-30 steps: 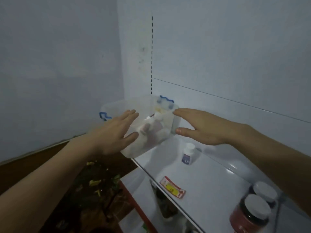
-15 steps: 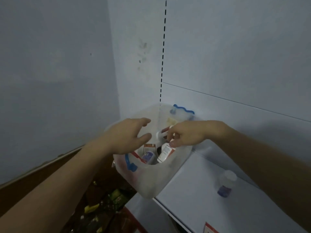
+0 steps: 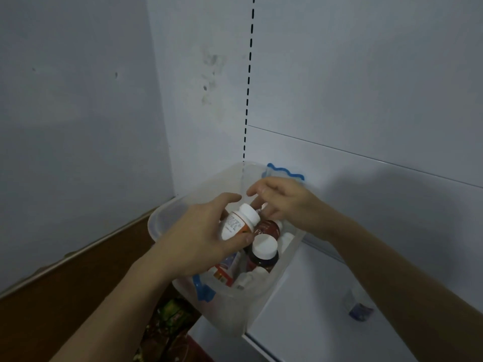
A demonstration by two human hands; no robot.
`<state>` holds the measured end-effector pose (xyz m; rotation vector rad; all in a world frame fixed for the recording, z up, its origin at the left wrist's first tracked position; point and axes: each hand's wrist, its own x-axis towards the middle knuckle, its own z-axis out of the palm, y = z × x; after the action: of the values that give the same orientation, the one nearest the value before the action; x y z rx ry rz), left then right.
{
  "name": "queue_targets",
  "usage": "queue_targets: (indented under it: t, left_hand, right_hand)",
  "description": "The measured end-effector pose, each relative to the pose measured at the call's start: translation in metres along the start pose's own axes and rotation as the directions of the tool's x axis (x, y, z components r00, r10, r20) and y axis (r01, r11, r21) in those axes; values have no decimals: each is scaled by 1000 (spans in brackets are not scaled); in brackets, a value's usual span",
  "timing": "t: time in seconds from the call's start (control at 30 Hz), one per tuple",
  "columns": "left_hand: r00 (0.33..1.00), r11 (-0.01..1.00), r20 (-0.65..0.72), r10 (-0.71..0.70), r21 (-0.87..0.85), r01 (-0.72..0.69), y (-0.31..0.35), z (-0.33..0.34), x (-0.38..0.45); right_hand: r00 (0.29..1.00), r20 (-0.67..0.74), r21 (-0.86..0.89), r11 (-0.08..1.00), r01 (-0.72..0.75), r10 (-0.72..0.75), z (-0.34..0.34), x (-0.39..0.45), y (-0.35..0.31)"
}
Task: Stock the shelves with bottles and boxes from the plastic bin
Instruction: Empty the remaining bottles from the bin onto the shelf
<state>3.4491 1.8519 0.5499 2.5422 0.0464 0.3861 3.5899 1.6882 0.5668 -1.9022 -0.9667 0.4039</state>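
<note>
A: Starting on the left, what is different from a moment ago?

B: The left hand (image 3: 203, 239), which hovered wide at the bin's side, now grips a white-capped bottle (image 3: 239, 222) with an orange and white label, thumb under it and fingers over the top. The bottle lies tilted, just above the other stock.

A: So the picking has begun?

B: I judge so. One bottle is in hand, though it is not yet clear of the plastic bin (image 3: 230, 307), which sits at the left end of the shelf (image 3: 300, 322), its near corner hanging past the edge.

A: And the right hand?

B: The right hand (image 3: 285, 202) has gone from a flat reach to curled fingers down among the bottles at the far side. Whether it pinches anything I cannot tell; its own knuckles cover the tips.

A: What remains inside?

B: A dark bottle with a white cap (image 3: 264, 253), a brown one (image 3: 269, 228) behind it, and a red and white box (image 3: 222, 275) lower down. More lies beneath, too crowded to name.

A: Further right?

B: A small bottle (image 3: 359, 304) stands on the shelf, well apart from the bin, blurred, with its label unreadable. The shelf is cut off at the bottom edge.
</note>
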Motion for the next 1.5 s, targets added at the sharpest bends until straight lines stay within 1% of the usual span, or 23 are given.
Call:
queue_targets:
  t: [0.03,0.07,0.13,0.17,0.23,0.3,0.37,0.43,0.53,0.6,0.67,0.73,0.8,0.87,0.9,1.0,1.07,1.1,1.17,1.23,1.33,1.43,1.5]
  left_hand:
    - [1000,1000,-4,-2,-1,2,-1,1,0]
    - [1000,1000,-17,-2,-16,1,-2,2,0]
    - [999,998,-52,-4,-70,0,-2,2,-1]
    - [998,996,-61,-11,-93,5,-2,2,0]
    - [997,993,-67,-26,-117,18,-2,2,0]
    - [996,992,-79,-34,-128,24,-3,2,0]
    - [994,990,-99,-37,-141,23,-4,1,-1]
    - [992,986,-125,-37,-165,16,-2,0,-2]
    - [986,976,-156,-58,-216,24,-1,-3,-3]
    - [982,962,-176,-73,-273,22,2,-7,-3]
    - [972,935,-223,-79,-354,-5,14,-8,-3]
    - [950,862,-304,-74,-498,-92,36,-3,-5]
    - [937,667,-323,-135,-729,-155,64,8,-10]
    - [953,408,-242,-181,-901,-151,89,24,-18]
    - [964,308,-212,-162,-939,-155,100,35,-22]
    - [980,123,-182,-79,-977,-172,135,72,-30]
    - [986,-12,-143,-89,-989,-144,152,100,-34]
    - [989,-49,-109,-96,-992,-114,159,114,-36]
    - [994,-67,-30,-105,-997,-37,177,139,-40]
    - [992,-45,32,-121,-999,27,196,160,-44]
    - [978,-48,122,-169,-992,116,225,183,-54]
    - [969,-57,219,-111,-975,214,247,203,-65]
    - [958,-33,283,-45,-959,282,255,213,-71]
  right_hand:
    - [1000,-8,-91,995,-27,27,-2,5,4]
    - [999,18,-251,967,-44,51,-4,11,9]
    - [972,185,-588,809,-7,143,-4,21,19]
    - [938,267,-691,722,28,219,-1,26,23]
    - [865,360,-789,609,82,350,8,33,25]
    - [821,383,-821,564,92,423,16,38,23]
    - [828,357,-841,534,84,433,20,41,20]
    - [875,322,-846,525,94,362,18,40,22]
    - [963,211,-729,683,40,169,-1,23,22]
    - [998,61,-605,796,20,21,-20,2,13]
    - [989,-121,-471,882,14,-80,-37,-22,2]
    - [964,-254,-228,973,23,-82,-49,-48,-3]
    - [934,-350,-22,998,59,-63,-58,-76,-4]
    - [904,-426,120,987,103,-43,-68,-107,0]
    - [888,-459,184,975,124,-26,-72,-125,3]
    - [836,-546,382,904,191,54,-80,-181,19]
    - [801,-587,460,862,213,115,-82,-220,29]
    - [784,-605,468,859,208,139,-84,-238,33]
    - [740,-649,426,890,161,177,-89,-270,41]
    - [696,-690,362,928,91,201,-96,-298,46]
    - [639,-733,335,941,41,232,-103,-334,51]
    - [597,-763,312,950,5,248,-111,-371,54]
    - [544,-796,287,957,-46,265,-119,-393,53]
